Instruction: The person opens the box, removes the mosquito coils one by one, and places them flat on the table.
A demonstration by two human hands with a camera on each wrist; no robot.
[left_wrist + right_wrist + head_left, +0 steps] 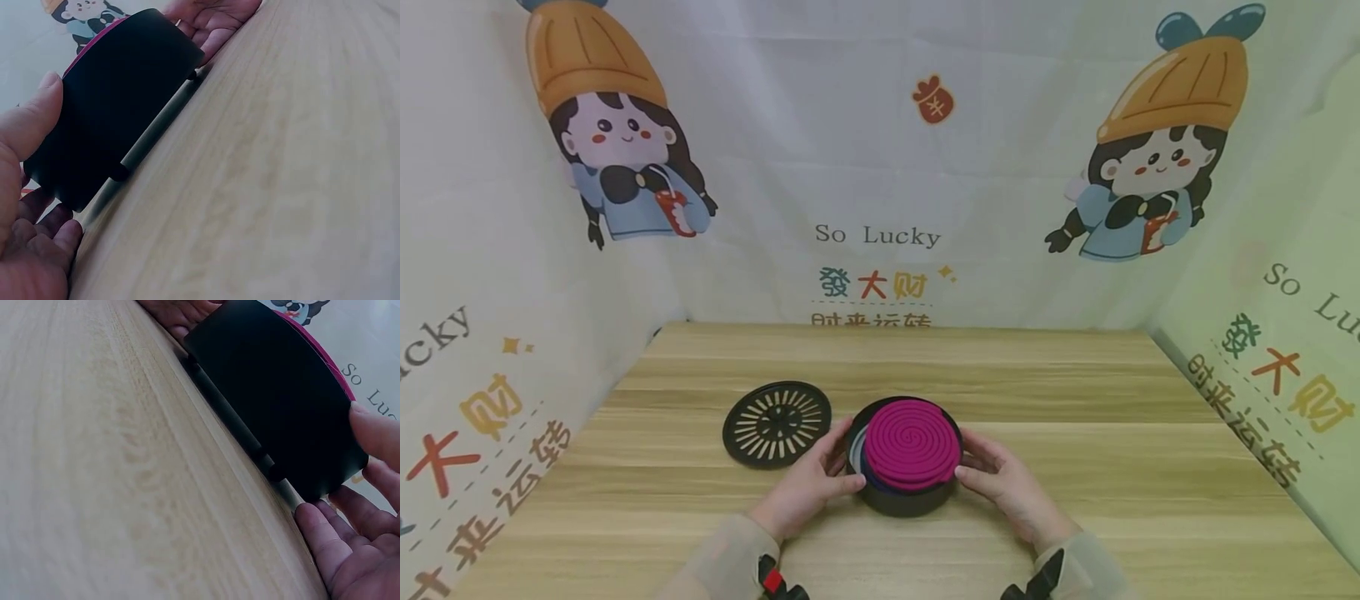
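A round black holder [901,498] stands near the table's front middle, with a magenta spiral coil [912,446] lying on top of it. My left hand [838,467] grips the holder's left side; in the left wrist view the thumb [28,122] lies on the black wall [119,100] and the fingers [44,240] curl behind it. My right hand [976,458] grips the right side the same way, its fingers [347,550] and thumb [378,431] round the black wall [275,387]. The holder rests on small feet [122,170].
A black slotted lid [777,422] lies flat on the wooden table [1075,467], just left of the holder. Printed cloth walls [880,167] close in the back and both sides. Bare wood runs to the right and behind.
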